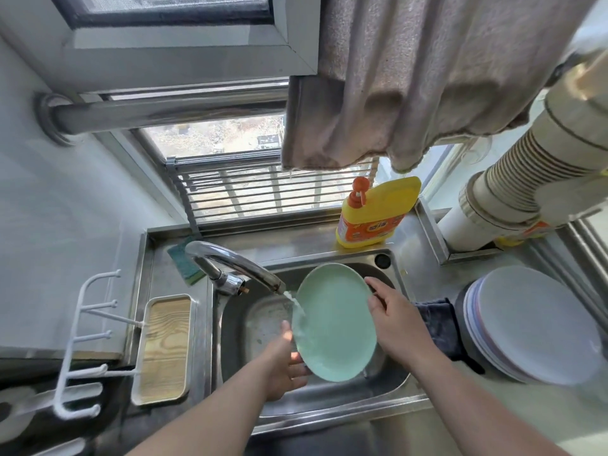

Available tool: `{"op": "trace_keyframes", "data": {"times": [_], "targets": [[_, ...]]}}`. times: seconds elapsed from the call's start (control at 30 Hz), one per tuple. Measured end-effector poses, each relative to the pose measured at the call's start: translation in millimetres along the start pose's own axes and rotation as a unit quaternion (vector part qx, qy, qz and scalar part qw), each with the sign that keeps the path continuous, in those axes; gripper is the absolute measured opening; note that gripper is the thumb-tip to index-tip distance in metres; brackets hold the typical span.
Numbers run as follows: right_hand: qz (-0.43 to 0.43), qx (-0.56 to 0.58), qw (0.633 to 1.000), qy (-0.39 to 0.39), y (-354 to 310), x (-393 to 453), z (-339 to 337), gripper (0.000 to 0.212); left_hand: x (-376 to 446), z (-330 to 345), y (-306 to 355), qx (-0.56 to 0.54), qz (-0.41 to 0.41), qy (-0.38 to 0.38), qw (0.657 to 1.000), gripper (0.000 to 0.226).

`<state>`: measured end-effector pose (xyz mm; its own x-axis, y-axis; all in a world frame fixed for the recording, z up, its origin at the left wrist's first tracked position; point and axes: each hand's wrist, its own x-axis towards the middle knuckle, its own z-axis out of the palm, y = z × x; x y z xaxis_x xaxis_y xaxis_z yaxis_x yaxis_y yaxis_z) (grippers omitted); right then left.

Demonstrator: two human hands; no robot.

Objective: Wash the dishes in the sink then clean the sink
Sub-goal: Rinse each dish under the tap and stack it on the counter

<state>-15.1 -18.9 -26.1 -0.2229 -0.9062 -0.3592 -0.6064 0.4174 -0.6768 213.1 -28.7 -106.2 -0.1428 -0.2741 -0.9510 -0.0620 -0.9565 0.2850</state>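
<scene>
A pale green plate (335, 324) is held tilted over the steel sink (329, 406). Water runs from the chrome faucet (237, 261) onto the plate's left edge. My left hand (283, 363) is under the plate's lower left rim, fingers behind it and thumb up beside the stream. My right hand (391, 317) grips the right rim, fingers curled over the edge. A stack of plates (539, 327), white one on top, sits on the counter to the right.
A yellow dish soap bottle (375, 215) stands behind the sink. A green sponge (186, 264) lies behind the faucet. A wood-lined tray (164, 350) sits left of the sink, with a white hook rack (85, 340) beside it. A dark cloth (441, 327) lies by the plates. A towel (411, 77) hangs overhead.
</scene>
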Motion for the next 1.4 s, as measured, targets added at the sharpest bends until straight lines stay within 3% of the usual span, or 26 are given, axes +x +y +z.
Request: {"op": "trace_keyframes", "data": {"times": [0.07,0.13,0.23,0.37,0.57,0.7,0.8,0.97,1.07,1.17,1.23,1.3,1.4], "targets": [[0.029,0.014,0.999,-0.004,6,1,0,0.037,-4,-4,-6,0.068,-0.011,0.003,0.998,0.062],[0.1,0.04,0.994,-0.025,17,3,3,0.035,-5,-13,-12,0.119,-0.008,0.008,0.993,0.04],[0.206,0.071,0.975,-0.053,42,2,16,0.033,-11,-32,-13,0.117,0.003,0.012,0.993,0.028],[0.252,0.085,0.957,-0.119,60,-7,53,0.025,-25,-55,-3,0.007,0.052,0.025,0.998,0.034],[0.29,0.289,0.901,-0.145,28,-14,92,0.041,-35,-79,15,-0.029,0.137,0.086,0.986,0.052],[0.265,0.334,0.894,-0.136,20,-3,94,0.042,-33,-85,22,-0.092,0.161,0.102,0.977,0.048],[0.207,0.328,0.915,-0.111,19,-1,79,0.042,-27,-76,23,-0.147,0.157,0.105,0.971,0.037],[0.062,0.164,0.982,-0.074,27,-9,40,0.071,-13,-46,22,-0.186,0.104,0.082,0.974,0.036],[-0.067,0.083,0.993,-0.055,26,-16,13,0.06,-13,-32,22,-0.201,0.047,0.031,0.978,0.033],[-0.138,0.013,0.99,-0.037,20,-17,-11,0.053,-15,-24,25,-0.197,0.001,-0.022,0.98,0.028],[-0.15,-0.004,0.988,-0.037,13,-13,-23,0.044,-16,-20,26,-0.214,-0.014,-0.062,0.975,0.022],[-0.144,0.044,0.986,-0.067,6,-9,-27,0.033,-17,-20,26,-0.23,-0.016,-0.087,0.969,0.03],[-0.053,0.189,0.974,-0.115,-8,-6,-15,0.017,-12,-23,16,-0.287,-0.021,-0.088,0.954,0.065]]}}
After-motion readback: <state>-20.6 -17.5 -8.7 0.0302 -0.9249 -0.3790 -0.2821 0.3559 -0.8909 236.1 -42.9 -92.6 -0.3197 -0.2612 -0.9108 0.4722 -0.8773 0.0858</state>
